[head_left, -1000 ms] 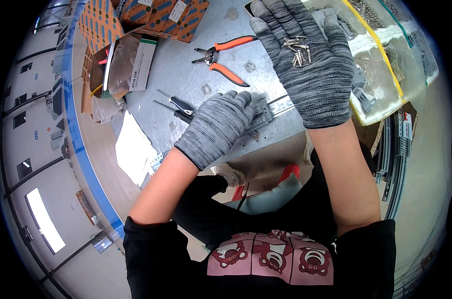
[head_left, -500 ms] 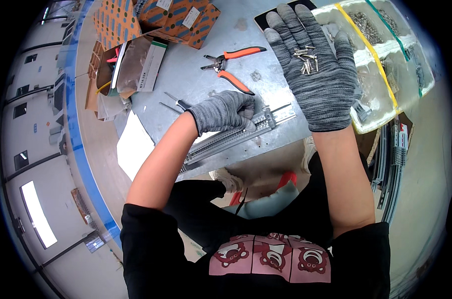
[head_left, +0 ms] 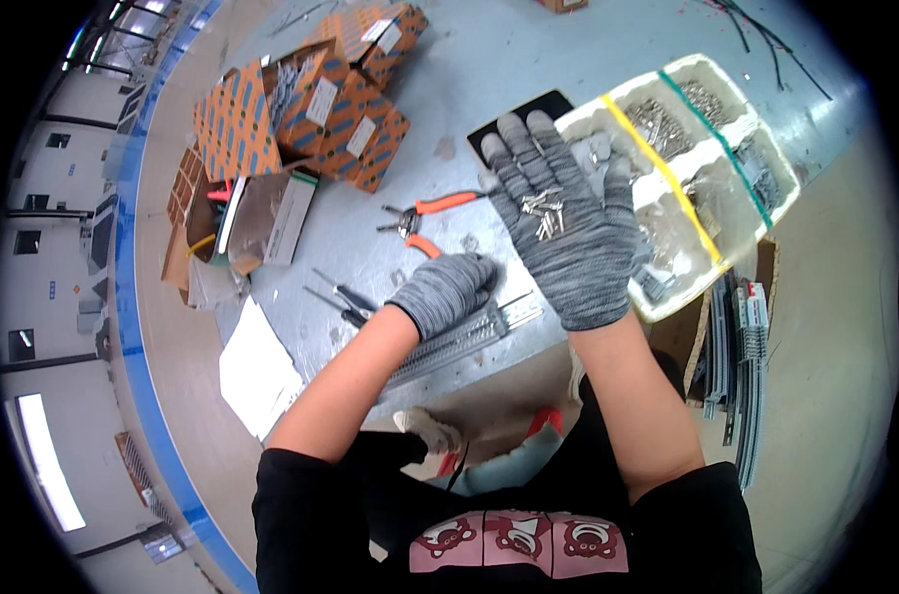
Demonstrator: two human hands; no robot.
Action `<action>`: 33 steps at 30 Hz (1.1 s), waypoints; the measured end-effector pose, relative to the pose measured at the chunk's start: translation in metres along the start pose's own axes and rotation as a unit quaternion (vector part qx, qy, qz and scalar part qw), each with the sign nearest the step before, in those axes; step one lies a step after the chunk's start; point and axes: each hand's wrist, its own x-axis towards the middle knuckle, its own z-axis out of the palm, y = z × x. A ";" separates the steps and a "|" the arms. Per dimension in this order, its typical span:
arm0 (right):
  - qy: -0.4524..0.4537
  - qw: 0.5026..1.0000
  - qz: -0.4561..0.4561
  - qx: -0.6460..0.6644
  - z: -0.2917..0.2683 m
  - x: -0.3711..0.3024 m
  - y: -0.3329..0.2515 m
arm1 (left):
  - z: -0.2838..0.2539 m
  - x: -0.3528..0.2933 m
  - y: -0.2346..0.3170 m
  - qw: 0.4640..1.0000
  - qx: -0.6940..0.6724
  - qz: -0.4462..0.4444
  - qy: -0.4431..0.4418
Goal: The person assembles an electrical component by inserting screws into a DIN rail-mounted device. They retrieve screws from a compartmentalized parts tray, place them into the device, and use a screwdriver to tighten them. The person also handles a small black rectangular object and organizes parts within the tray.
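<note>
My right hand (head_left: pixel 570 262), in a grey knitted glove, lies palm up with its fingers stretched out. A small heap of silver screws (head_left: pixel 543 215) rests on that palm. My left hand (head_left: pixel 442 297), gloved alike, has its fingers curled closed; whatever they hold is hidden. It is at the far side of a long grey slotted rail assembly (head_left: pixel 448 351), partly covering it. Just beyond that hand are wire strippers (head_left: pixel 410 221) with orange handles, one handle running to the hand. A screwdriver (head_left: pixel 352 298) lies left of the hand, near another thin tool.
A white foam tray (head_left: pixel 781 203) with compartments of metal parts stands right of my right hand, over a dark flat tray (head_left: pixel 484 137). Orange patterned cartons (head_left: pixel 370 148) and an open box (head_left: pixel 281 223) are at the left. White paper (head_left: pixel 256 366) overhangs the near-left table edge.
The view has shifted, so the table things appear lower and further left. My left hand has drawn slightly away from the rail's end. The screws stay on my right palm.
</note>
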 end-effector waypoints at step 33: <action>-0.038 0.980 -0.191 -0.031 0.009 -0.004 -0.094 | -0.125 0.088 0.120 0.917 -0.173 0.086 0.350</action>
